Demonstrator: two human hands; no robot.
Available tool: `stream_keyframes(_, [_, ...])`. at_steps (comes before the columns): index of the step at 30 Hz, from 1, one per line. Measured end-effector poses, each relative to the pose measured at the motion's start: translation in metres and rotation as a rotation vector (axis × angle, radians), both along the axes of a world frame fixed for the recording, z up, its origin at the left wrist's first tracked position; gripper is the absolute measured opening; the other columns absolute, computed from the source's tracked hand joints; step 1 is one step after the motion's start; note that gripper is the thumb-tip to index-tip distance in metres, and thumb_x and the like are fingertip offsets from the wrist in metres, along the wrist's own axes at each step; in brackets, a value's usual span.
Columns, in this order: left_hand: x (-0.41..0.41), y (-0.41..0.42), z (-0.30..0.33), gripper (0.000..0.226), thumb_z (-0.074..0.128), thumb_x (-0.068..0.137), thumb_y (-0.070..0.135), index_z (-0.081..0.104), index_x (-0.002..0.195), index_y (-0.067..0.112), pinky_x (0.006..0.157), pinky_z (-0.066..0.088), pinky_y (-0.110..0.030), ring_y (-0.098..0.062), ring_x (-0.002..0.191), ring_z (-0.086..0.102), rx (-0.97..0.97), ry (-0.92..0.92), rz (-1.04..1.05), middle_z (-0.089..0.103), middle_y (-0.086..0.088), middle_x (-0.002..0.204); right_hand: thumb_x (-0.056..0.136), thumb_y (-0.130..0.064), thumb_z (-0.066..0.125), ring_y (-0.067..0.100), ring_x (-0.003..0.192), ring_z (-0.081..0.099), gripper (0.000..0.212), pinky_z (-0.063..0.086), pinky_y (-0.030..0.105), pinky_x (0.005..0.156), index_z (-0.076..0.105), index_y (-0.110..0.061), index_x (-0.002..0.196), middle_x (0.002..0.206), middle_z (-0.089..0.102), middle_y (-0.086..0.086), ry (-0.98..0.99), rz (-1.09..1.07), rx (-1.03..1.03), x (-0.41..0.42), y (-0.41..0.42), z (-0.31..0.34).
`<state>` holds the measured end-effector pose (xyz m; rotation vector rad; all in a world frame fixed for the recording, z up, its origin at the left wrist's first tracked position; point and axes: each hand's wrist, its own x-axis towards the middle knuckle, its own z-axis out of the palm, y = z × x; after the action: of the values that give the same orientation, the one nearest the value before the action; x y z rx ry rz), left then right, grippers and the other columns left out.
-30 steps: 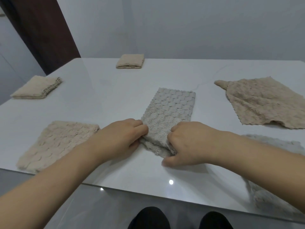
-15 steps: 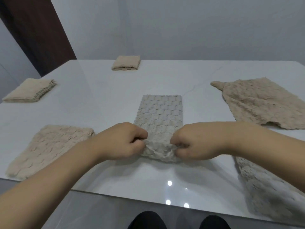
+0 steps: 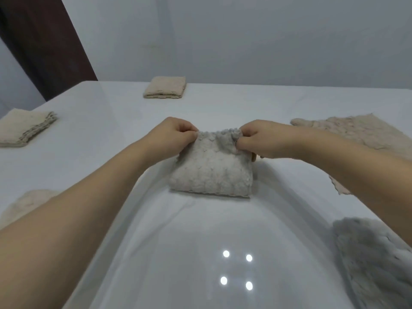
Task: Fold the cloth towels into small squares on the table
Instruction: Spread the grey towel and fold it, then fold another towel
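Six towels are seen on one glossy white table; the grey towel is held at centre.

Its far corners are pinched by the left hand and right hand, fingers curled. Folded beige squares lie at nine and twelve o'clock; a knobbly beige towel lies flat at two o'clock.

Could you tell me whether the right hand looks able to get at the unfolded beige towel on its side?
Probably yes: the beige towel lies flat just beyond the right hand, nothing between, though that hand now pinches the grey towel.
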<state>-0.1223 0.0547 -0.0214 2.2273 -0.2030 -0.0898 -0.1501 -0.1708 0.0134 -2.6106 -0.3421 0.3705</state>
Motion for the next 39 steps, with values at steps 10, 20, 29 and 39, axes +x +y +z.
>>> stream_keyframes(10, [0.025,-0.013,-0.046,0.015,0.053,0.098,0.025,0.064,0.089,0.020,0.060,0.039,-0.024,-0.005,0.063,0.051,0.079,-0.149,0.068,0.057,0.012,0.071,0.091,-0.053,0.046,0.019,0.074,0.053,0.044,0.034,0.031,0.058,0.057,-0.011,0.082,0.081,0.058,0.005,-0.090,-0.152,-0.096,0.051,0.007,-0.029])
stream_keyframes(20, [0.028,-0.012,-0.050,0.025,0.048,0.090,0.020,0.053,0.066,0.024,0.073,0.050,-0.036,-0.023,0.081,0.059,0.146,-0.166,0.112,0.059,0.001,0.087,0.103,-0.031,0.033,0.029,0.091,0.047,0.032,0.036,0.034,0.074,0.043,-0.010,0.081,0.099,0.044,0.010,-0.333,-0.113,-0.378,0.054,0.004,-0.054])
stream_keyframes(29, [0.026,-0.011,-0.051,0.015,0.055,0.093,0.025,0.059,0.078,0.025,0.076,0.046,-0.033,-0.015,0.080,0.054,0.116,-0.202,0.131,0.060,0.006,0.089,0.100,-0.049,0.024,0.024,0.089,0.047,0.041,0.039,0.036,0.077,0.047,-0.016,0.093,0.099,0.057,0.005,-0.331,-0.022,-0.231,0.067,0.032,-0.056])
stream_keyframes(39, [0.018,-0.009,-0.040,0.009,0.060,0.090,0.018,0.067,0.089,0.012,0.062,0.047,-0.031,-0.015,0.063,0.054,-0.350,-0.090,0.358,0.063,0.003,0.076,0.102,-0.049,0.019,0.026,0.068,0.048,0.058,0.035,0.033,0.061,0.039,-0.015,0.059,0.063,0.046,0.002,-0.544,-0.022,-0.299,0.058,0.032,-0.070])
